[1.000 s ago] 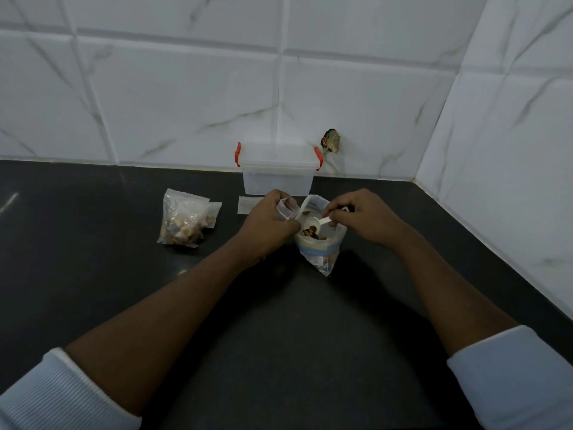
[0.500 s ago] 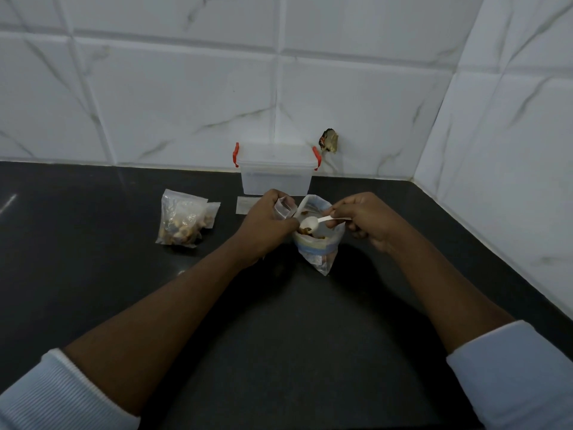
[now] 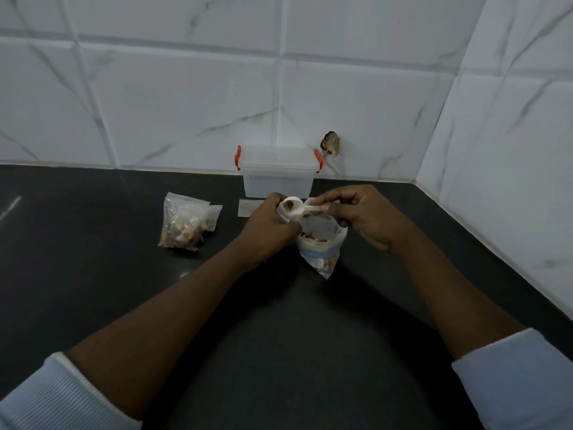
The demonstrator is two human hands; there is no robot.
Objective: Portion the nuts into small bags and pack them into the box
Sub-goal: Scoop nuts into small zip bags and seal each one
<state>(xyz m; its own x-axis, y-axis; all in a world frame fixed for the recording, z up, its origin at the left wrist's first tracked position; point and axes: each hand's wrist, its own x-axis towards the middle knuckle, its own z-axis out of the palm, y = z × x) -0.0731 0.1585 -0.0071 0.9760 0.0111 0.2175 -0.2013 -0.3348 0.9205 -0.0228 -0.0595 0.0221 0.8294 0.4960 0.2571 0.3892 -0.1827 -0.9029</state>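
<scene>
Desk [image 3: 93, 274] butts into tiled wall at the back and right, with open room up front and off left. Box [image 3: 277, 178] sits lid-on at the back wall. Left hand [image 3: 269, 228] grips a small bag [image 3: 281, 214]. Right hand [image 3: 362, 215] pinches the scoop [image 3: 294, 209] handle, bowl right at that bag, above the open nut bag [image 3: 322, 246].

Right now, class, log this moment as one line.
right hand: white scoop with nuts | left hand: small bag at scoop | plastic box: lid on
</scene>
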